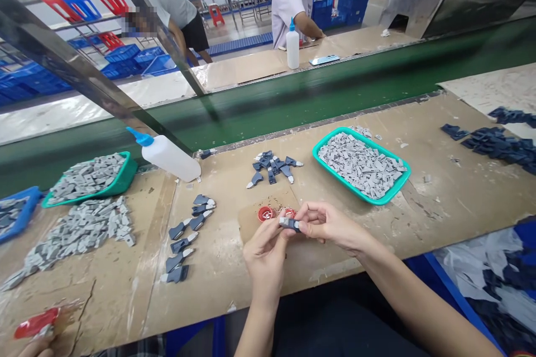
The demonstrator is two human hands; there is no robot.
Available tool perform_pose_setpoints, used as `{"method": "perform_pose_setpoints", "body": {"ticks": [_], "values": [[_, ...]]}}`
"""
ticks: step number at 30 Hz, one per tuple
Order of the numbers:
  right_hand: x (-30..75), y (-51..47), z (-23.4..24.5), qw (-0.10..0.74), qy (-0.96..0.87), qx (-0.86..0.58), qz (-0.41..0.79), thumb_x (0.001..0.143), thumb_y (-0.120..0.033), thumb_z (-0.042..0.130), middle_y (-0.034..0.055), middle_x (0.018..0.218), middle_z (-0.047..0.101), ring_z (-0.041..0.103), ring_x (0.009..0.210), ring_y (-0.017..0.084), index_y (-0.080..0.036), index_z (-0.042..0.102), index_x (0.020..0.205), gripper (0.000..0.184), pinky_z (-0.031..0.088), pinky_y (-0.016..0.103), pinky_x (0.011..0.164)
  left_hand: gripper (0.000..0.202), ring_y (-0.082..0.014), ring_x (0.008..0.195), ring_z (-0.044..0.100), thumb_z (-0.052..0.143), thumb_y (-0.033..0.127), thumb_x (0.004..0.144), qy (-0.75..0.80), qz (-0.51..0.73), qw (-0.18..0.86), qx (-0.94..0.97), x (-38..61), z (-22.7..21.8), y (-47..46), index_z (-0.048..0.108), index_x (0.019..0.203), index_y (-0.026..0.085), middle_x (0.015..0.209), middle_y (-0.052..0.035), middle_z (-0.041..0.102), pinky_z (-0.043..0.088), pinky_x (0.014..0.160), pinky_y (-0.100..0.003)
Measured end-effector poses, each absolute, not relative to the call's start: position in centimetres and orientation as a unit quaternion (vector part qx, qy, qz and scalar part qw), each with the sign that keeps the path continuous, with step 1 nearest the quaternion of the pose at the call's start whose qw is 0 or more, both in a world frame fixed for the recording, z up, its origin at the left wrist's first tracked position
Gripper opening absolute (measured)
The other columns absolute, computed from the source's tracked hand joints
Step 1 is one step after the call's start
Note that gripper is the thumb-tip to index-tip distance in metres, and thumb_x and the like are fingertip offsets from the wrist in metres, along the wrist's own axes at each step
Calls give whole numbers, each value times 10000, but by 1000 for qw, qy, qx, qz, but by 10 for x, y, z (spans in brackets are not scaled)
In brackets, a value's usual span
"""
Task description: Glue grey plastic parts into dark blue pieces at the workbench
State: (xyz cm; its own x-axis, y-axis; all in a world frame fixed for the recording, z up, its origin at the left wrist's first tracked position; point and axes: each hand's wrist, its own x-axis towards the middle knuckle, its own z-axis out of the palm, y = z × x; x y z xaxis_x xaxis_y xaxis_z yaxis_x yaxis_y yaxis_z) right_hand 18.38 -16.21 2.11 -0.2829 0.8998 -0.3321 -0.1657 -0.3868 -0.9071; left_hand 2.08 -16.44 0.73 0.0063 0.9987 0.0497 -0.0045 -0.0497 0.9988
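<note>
No text, label or number can be read anywhere. The white bottle [292, 47] at upper centre and the small blue-grey part [290, 224] at lower centre show no legible marking. The dark mark on the white shirt [288, 0] at the top is too small to tell.

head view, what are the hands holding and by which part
A small blue-grey piece, pinched at its two ends: left hand on the left end, right hand on the right end.
</note>
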Motion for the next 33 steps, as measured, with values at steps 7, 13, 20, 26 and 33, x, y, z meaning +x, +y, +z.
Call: {"method": "perform_pose_setpoints", "body": {"ticks": [7, 13, 20, 26, 33], "values": [[185, -165, 15, 399, -403, -441, 696, 703, -443, 732, 32, 800, 657, 561, 669, 120, -169, 618, 807, 314, 353, 163, 449, 322, -226, 878, 670, 695, 136, 728, 449, 500, 374, 640, 16, 13, -163, 720, 1018, 274, 950, -47, 716, 549, 790, -342], [174, -175, 26, 497, -330, -464, 655, 684, -386, 758, 89, 1021, 706, 656, 904, 229, -190, 705, 927, 316, 479, 211, 509, 421, -228, 936, 661, 640, 74, 763, 437, 536, 341, 636, 17, 13, -165, 672, 1106, 315, 1043, -32, 689, 567, 766, -350], [169, -184, 38, 532, -258, -477, 650, 622, -300, 808, 64, 802, 740, 680, 755, 201, -177, 757, 818, 237, 544, 261, 598, 491, -227, 922, 668, 630, 21, 746, 423, 532, 225, 698, 16, 19, -169, 655, 1130, 327, 1046, -22, 698, 582, 740, -348], [164, -188, 44, 545, -241, -473, 649, 603, -262, 823, 63, 861, 743, 684, 810, 203, -167, 750, 833, 259, 555, 296, 756, 528, -206, 864, 681, 659, -56, 685, 390, 566, 116, 717, 21, 27, -170, 672, 1108, 260, 1014, -35, 708, 582, 732, -334], [166, -188, 46, 540, -268, -444, 663, 630, -242, 811, 42, 844, 720, 665, 818, 173, -171, 714, 824, 228, 534, 278, 772, 521, -193, 844, 686, 671, -83, 662, 363, 577, 83, 727, 21, 34, -169, 682, 1082, 226, 994, -44, 712, 590, 715, -325]]}}
